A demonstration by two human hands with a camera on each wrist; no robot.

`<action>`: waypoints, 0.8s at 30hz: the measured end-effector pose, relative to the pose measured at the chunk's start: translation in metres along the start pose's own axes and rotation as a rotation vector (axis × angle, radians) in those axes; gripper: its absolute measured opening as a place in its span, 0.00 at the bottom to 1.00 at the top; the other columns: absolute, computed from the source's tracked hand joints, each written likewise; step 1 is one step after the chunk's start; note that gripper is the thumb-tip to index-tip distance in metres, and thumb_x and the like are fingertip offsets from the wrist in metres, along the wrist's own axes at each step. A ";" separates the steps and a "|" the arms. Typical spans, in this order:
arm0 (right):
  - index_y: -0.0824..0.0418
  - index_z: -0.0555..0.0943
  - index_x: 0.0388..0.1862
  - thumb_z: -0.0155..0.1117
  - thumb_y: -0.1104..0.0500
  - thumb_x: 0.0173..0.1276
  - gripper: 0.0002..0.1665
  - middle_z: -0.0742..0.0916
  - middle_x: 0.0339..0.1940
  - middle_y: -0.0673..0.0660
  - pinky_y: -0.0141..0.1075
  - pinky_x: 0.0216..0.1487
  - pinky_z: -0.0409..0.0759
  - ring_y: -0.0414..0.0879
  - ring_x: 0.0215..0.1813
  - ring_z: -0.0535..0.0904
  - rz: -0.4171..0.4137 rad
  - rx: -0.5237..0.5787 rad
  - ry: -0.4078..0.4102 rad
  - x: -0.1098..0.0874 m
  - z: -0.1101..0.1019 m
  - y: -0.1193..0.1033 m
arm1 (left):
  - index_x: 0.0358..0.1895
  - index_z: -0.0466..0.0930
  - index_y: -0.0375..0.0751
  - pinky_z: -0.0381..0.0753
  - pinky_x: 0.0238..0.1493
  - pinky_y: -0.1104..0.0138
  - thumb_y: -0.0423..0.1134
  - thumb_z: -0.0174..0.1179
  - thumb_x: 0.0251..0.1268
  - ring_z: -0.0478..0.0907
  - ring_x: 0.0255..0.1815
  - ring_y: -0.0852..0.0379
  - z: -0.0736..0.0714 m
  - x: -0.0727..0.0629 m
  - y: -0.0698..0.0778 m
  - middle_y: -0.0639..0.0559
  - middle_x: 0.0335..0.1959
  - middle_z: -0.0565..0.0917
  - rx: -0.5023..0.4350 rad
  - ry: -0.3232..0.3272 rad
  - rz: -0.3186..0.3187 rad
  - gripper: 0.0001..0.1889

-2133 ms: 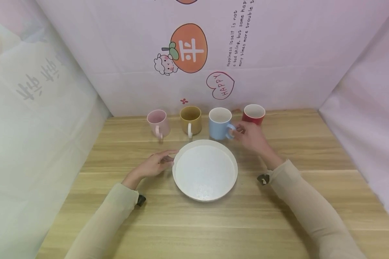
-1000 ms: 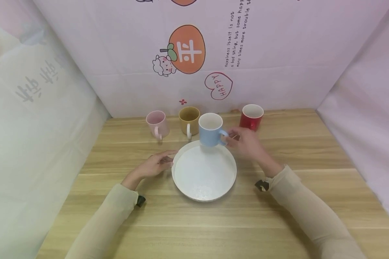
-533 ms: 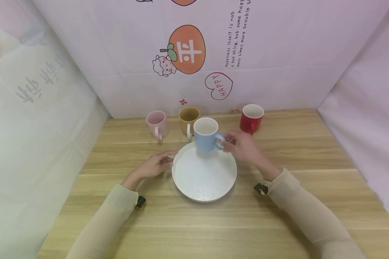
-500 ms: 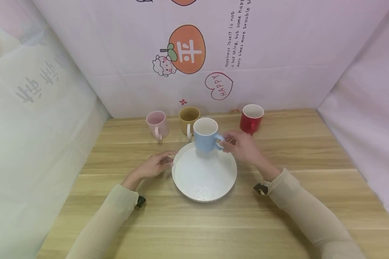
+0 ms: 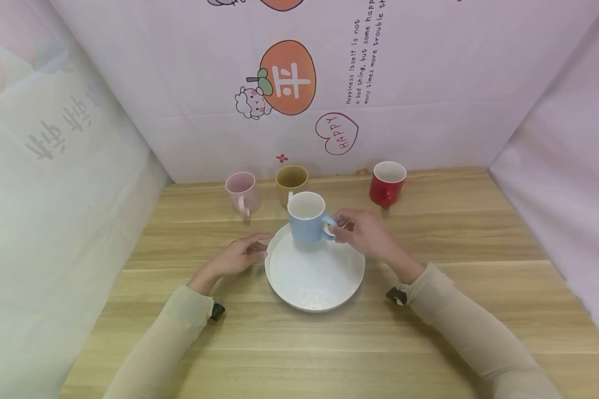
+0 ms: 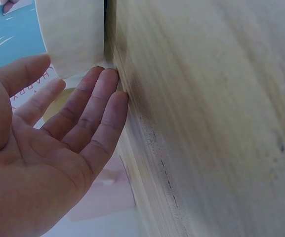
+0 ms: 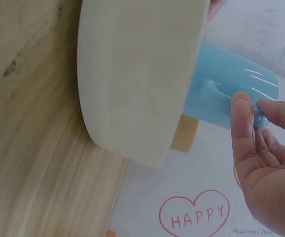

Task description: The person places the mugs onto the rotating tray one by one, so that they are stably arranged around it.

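Observation:
My right hand (image 5: pixel 366 235) pinches the handle of a light blue mug (image 5: pixel 305 228), white inside, held upright over the far part of a round white tray (image 5: pixel 314 280). In the right wrist view, thumb and fingers close on the handle of the blue mug (image 7: pixel 241 71), whose base is partly hidden behind the tray wall (image 7: pixel 137 74). At the tray's left side my left hand (image 5: pixel 232 256) lies with loosely extended fingers, thumb and fingertips right at the rim. The left wrist view shows this hand (image 6: pixel 78 133) palm up, its fingers under the tray wall (image 6: pixel 73 37).
Along the back of the wooden table (image 5: pixel 299 360) stand a pink mug (image 5: pixel 245 195), an ochre mug (image 5: pixel 290 178) partly hidden by the blue one, and a red mug (image 5: pixel 385 188). A printed white cloth (image 5: pixel 419 111) rises behind them; cloth also hangs on both sides.
My right hand has lifted the blue mug from the back row and carried it left and nearer, over the tray. The left hand and tray have stayed in place.

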State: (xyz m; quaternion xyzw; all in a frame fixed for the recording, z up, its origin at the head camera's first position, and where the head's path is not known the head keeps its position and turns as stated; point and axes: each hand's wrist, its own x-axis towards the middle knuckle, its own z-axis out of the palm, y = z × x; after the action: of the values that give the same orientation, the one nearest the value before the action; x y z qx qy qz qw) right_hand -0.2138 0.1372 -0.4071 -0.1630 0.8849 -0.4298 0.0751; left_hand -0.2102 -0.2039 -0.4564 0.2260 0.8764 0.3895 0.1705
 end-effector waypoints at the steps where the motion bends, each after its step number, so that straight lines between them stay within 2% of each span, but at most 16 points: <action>1: 0.56 0.83 0.47 0.68 0.56 0.69 0.09 0.89 0.40 0.56 0.35 0.37 0.87 0.43 0.35 0.87 -0.003 -0.002 0.000 0.000 0.001 0.000 | 0.74 0.66 0.46 0.80 0.63 0.51 0.38 0.55 0.75 0.81 0.61 0.45 0.000 0.000 0.000 0.41 0.59 0.84 -0.001 0.000 0.001 0.26; 9: 0.54 0.84 0.46 0.68 0.54 0.69 0.09 0.89 0.39 0.54 0.34 0.37 0.86 0.42 0.36 0.87 -0.009 -0.024 -0.023 0.003 0.011 0.000 | 0.74 0.65 0.47 0.81 0.62 0.52 0.38 0.56 0.75 0.82 0.60 0.45 0.000 0.000 -0.002 0.41 0.58 0.84 0.011 0.004 0.010 0.26; 17: 0.56 0.84 0.45 0.67 0.56 0.70 0.08 0.90 0.37 0.55 0.34 0.36 0.84 0.41 0.33 0.87 -0.054 -0.023 -0.041 0.004 0.021 0.000 | 0.74 0.65 0.48 0.80 0.63 0.52 0.38 0.55 0.75 0.82 0.60 0.46 0.001 0.001 -0.003 0.41 0.58 0.84 0.013 0.003 0.004 0.27; 24: 0.55 0.85 0.45 0.67 0.55 0.70 0.08 0.90 0.38 0.54 0.32 0.36 0.83 0.40 0.35 0.86 -0.076 -0.041 -0.045 0.006 0.027 0.004 | 0.75 0.65 0.47 0.80 0.63 0.51 0.38 0.55 0.76 0.82 0.60 0.45 0.001 0.001 -0.003 0.41 0.58 0.84 0.015 0.001 0.009 0.27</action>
State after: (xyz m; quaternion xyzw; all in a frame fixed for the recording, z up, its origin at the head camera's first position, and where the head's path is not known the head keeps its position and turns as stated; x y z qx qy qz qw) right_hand -0.2125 0.1171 -0.4270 -0.2078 0.8847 -0.4104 0.0750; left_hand -0.2113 -0.2046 -0.4590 0.2308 0.8785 0.3836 0.1666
